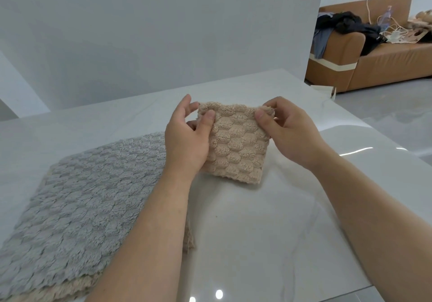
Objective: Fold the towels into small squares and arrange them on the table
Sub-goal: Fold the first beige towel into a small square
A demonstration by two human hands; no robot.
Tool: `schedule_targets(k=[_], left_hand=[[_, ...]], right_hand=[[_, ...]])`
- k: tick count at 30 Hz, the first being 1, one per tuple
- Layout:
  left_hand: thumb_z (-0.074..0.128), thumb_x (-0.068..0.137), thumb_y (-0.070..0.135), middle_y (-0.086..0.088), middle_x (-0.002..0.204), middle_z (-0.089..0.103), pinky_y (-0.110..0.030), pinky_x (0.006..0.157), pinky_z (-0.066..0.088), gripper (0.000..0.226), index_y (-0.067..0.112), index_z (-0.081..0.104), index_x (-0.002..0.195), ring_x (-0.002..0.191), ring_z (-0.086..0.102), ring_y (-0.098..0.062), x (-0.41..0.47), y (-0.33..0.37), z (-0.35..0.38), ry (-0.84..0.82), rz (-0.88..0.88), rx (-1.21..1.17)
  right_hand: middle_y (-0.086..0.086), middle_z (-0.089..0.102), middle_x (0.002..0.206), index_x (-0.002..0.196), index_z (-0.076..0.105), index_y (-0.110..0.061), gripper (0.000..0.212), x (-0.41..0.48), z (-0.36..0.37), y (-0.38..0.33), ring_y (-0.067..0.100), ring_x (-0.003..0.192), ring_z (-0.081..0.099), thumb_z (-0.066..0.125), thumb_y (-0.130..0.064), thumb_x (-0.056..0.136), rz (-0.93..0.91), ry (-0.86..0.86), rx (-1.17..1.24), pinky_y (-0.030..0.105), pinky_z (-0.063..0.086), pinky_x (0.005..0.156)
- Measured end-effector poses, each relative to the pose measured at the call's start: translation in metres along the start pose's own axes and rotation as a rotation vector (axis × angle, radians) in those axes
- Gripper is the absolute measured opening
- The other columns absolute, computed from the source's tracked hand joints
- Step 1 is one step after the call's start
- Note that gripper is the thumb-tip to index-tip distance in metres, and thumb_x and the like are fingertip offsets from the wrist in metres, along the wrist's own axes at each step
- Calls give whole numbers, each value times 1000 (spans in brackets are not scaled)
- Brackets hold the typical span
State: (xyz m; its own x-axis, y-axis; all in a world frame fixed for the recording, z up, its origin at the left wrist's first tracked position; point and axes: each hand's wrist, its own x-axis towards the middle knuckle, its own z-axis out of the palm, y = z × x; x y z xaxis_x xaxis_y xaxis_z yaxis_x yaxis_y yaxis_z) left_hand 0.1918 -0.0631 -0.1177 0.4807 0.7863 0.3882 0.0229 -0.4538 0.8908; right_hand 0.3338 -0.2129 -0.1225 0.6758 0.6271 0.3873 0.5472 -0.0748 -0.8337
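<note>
a person's left forearm (pixel 149 243) and right forearm (pixel 364 208) reach in from the lower edge toward a folded beige towel (pixel 236 147), held up over the middle of a white, glossy bench (pixel 268 243). the left hand (pixel 187 138) pinches its upper left corner between thumb and fingers and the right hand (pixel 289 131) pinches the upper right corner, so each grip is closed on the cloth. the small, nearly square piece stands close to upright, facing the camera, its top edge running left to right; whether its lower edge touches the bench cannot be told. three towels show in all. just left of the folded one, a grey towel (pixel 88 198) lies flat and unfolded, partly hidden by the left forearm and cut off by the frame. it rests on a second beige towel (pixel 70 290), which peeks out at the near edge. beyond the bench, far right, a tan sofa (pixel 385 65) carries a heap of dark clothes (pixel 350 28).
</note>
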Motion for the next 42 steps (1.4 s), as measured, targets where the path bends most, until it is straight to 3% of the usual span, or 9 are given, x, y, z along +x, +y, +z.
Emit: schedule_targets(k=[3, 7, 14, 17, 25, 28, 35, 39, 42], left_hand=[[79, 86, 33, 9, 127, 67, -13, 84, 54, 59, 12, 60, 138, 93, 68, 9, 1, -2, 0, -111, -151, -178], [77, 88, 17, 0, 86, 78, -29, 75, 58, 11, 12, 76, 97, 85, 75, -15, 0, -5, 5, -82, -199, -334], [56, 101, 34, 12, 82, 63, -17, 66, 43, 15, 21, 60, 109, 74, 58, 1, -4, -3, 6, 73, 126, 144], [44, 106, 36, 11, 71, 54, -32, 55, 40, 15, 22, 47, 102, 64, 55, -13, -8, -2, 8, 96, 243, 318], [43, 107, 34, 9, 68, 53, -16, 51, 38, 17, 18, 47, 105, 57, 53, 4, -8, 0, 7, 109, 107, 210], [46, 106, 36, 11, 73, 54, -7, 55, 38, 20, 16, 48, 109, 60, 53, 12, -6, -1, 7, 115, 21, 160], [59, 100, 35, -6, 75, 62, -35, 49, 49, 42, 27, 32, 131, 50, 58, -18, -11, 3, 11, -102, -145, -137], [56, 102, 22, -1, 82, 63, -41, 51, 51, 39, 40, 33, 128, 48, 53, -23, -18, 6, 12, -229, -23, -64], [53, 103, 15, 19, 79, 61, -17, 63, 46, 27, 35, 54, 120, 60, 54, 0, -16, -1, 15, -240, 146, 93]], right_hand=[[-2, 66, 79, 94, 60, -27, 15, 0, -1, 1, 14, 66, 58, 63, -41, 98, -41, 82, -23, 34, 49, 65], [-11, 61, 77, 94, 57, -33, 10, -1, 2, 0, 12, 67, 56, 65, -39, 97, -66, 121, 34, 31, 48, 65], [-3, 62, 77, 97, 53, -28, 10, -4, 9, -3, 6, 61, 54, 59, -35, 102, -30, 5, 117, 22, 45, 62], [-6, 61, 78, 96, 50, -27, 12, -5, 10, -5, 4, 58, 53, 57, -34, 102, -25, 17, 84, 13, 41, 57], [9, 78, 100, 132, 53, -19, 39, -1, 11, -5, 23, 89, 75, 59, -41, 100, 326, -92, 485, 35, 60, 78], [11, 78, 105, 118, 70, -6, 37, -3, 12, -5, 22, 90, 75, 55, -36, 103, 417, -229, 515, 30, 61, 80], [9, 78, 103, 111, 68, -12, 24, 0, 20, -1, 26, 92, 77, 63, -33, 100, 451, -85, 475, 50, 61, 87], [11, 78, 98, 106, 68, -14, 27, 1, 17, 2, 31, 90, 76, 66, -39, 98, 483, -19, 425, 58, 60, 86], [15, 77, 96, 101, 67, -19, 31, 0, 16, 4, 38, 91, 74, 67, -49, 92, 472, -23, 322, 63, 58, 82]])
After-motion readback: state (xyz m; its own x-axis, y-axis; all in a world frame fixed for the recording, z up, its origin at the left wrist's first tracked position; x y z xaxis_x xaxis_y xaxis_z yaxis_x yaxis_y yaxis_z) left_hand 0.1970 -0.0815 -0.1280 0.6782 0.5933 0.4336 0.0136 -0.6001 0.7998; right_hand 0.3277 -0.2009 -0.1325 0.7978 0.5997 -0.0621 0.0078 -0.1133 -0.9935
